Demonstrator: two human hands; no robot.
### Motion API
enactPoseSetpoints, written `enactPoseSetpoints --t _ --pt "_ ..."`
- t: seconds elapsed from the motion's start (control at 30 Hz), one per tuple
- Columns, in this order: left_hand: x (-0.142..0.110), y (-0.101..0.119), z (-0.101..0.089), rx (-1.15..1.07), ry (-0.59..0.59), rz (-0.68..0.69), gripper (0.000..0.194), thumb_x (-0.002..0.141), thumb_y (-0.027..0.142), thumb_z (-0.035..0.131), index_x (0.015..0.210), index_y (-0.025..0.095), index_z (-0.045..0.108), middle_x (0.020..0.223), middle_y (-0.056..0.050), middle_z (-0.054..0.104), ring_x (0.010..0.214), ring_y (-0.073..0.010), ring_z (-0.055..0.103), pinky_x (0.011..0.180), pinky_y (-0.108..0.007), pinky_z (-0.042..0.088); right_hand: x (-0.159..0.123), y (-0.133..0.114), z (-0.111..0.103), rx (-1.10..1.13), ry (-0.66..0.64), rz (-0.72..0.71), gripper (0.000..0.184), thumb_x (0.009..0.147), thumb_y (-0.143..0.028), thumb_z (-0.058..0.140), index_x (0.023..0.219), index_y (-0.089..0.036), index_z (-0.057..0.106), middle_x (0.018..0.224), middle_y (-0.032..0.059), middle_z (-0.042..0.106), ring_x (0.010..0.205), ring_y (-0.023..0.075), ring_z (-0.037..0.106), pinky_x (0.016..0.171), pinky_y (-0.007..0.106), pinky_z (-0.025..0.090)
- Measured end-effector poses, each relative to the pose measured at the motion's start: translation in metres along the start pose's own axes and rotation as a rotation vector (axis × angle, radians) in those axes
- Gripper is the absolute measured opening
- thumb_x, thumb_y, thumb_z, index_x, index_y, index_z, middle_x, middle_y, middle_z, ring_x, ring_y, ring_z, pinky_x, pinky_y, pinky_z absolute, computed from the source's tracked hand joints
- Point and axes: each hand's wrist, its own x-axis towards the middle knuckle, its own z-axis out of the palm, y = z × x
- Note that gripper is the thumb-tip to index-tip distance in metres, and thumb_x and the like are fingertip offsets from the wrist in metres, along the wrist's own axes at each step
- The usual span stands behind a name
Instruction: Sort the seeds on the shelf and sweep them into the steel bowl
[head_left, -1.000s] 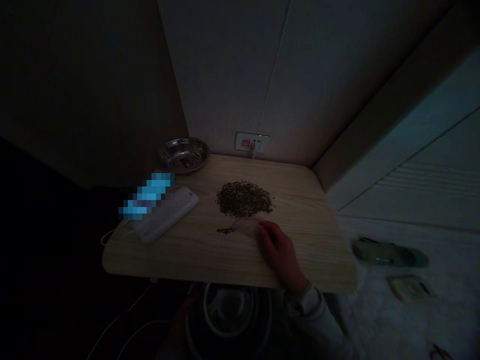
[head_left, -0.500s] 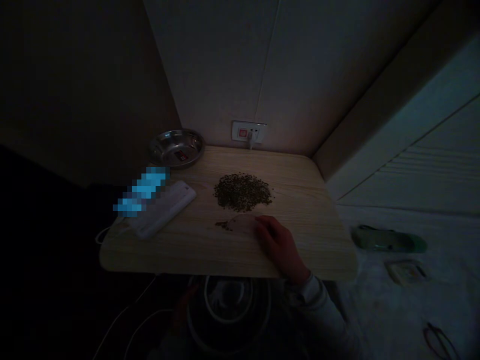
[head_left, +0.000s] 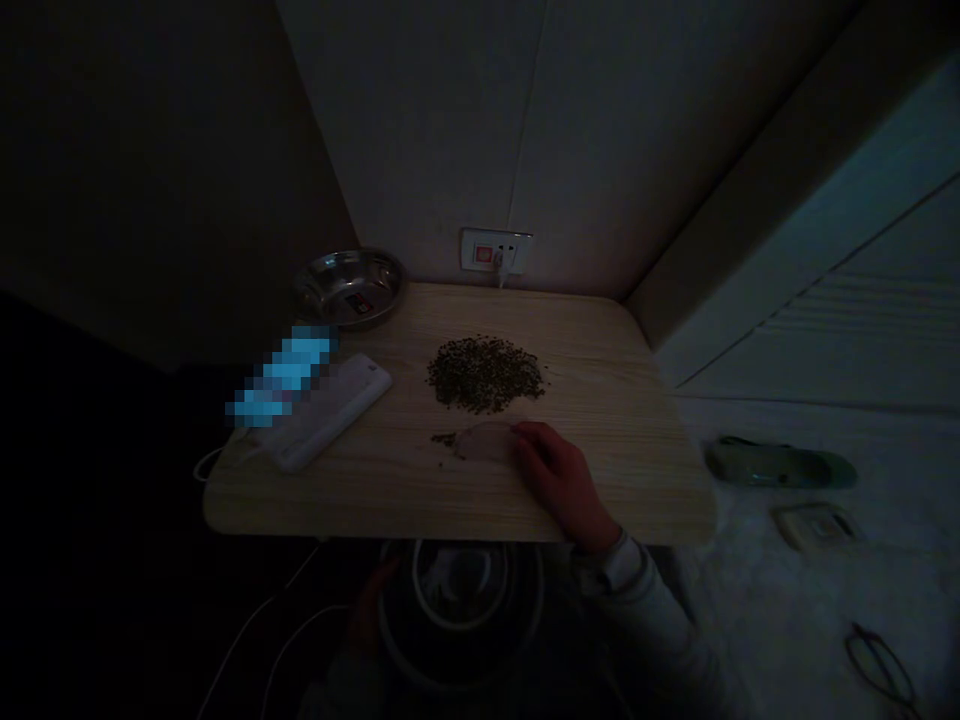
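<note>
My right hand (head_left: pixel 562 480) is closed on the right end of a thin, see-through flat piece (head_left: pixel 484 442), perhaps a plastic scraper, low over the wooden tabletop (head_left: pixel 630 440). At the piece's left edge lie a few dark grains (head_left: pixel 444 439). Just behind it is a larger spread of small dark grains or seeds (head_left: pixel 484 375). Below the table's front edge, my left hand (head_left: pixel 369 608) grips the left side of a round container (head_left: pixel 461 640); most of its fingers are lost in the dark. A pale ring and something shiny show inside the container.
A steel bowl (head_left: pixel 352 290) with a dark label stands at the back left. In front of it are a white power strip or power bank (head_left: pixel 334 412) and a blurred lit screen (head_left: pixel 285 378). Cords hang at the left. A wall socket (head_left: pixel 496 252) is behind; a green object (head_left: pixel 780 463) lies right.
The view has tilted slightly, so everything sits a little higher. By the flat piece's left edge the few grains have shifted into a tighter cluster, with one apart in front. Both hands keep their grip.
</note>
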Motion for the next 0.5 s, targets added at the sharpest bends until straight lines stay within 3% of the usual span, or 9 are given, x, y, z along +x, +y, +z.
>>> enactPoseSetpoints --t 0.1,0.3,0.4,0.5 --pt "0.006 -0.001 -0.008 0.013 0.039 0.018 0.024 0.076 0.029 0.044 0.092 0.015 0.054 0.09 -0.006 0.058 0.076 -0.0149 0.055 0.066 -0.035 0.045 0.0 0.0 0.0 0.001 0.005 -0.002 0.019 0.078 -0.024 0.041 0.092 -0.018 0.052 0.081 0.0029 0.059 0.073 0.0141 0.054 0.065 0.026 0.042" --pt "0.018 -0.002 -0.023 0.027 0.106 0.049 0.013 0.07 0.012 0.05 0.067 0.017 0.062 0.054 -0.002 0.06 0.072 -0.016 0.058 0.067 -0.025 0.046 0.0 -0.001 -0.001 -0.004 0.004 -0.007 0.019 0.078 -0.024 0.04 0.092 -0.018 0.052 0.082 0.003 0.059 0.073 0.0139 0.054 0.065 0.026 0.042" --pt "0.019 0.0 -0.021 0.033 0.121 0.037 0.013 0.073 0.02 0.049 0.076 0.016 0.061 0.059 -0.003 0.061 0.072 -0.0175 0.058 0.067 -0.031 0.046 0.0 0.001 -0.001 -0.003 0.007 -0.013 0.019 0.079 -0.025 0.039 0.092 -0.018 0.052 0.079 0.0027 0.059 0.071 0.014 0.054 0.065 0.026 0.042" --pt "0.012 0.001 -0.015 0.032 0.109 0.012 0.025 0.076 0.031 0.044 0.091 0.014 0.055 0.082 -0.005 0.061 0.075 -0.0166 0.056 0.067 -0.037 0.045 -0.001 0.001 -0.001 -0.004 0.007 -0.024 0.019 0.078 -0.025 0.04 0.092 -0.019 0.052 0.081 0.0028 0.059 0.073 0.0145 0.054 0.066 0.027 0.042"
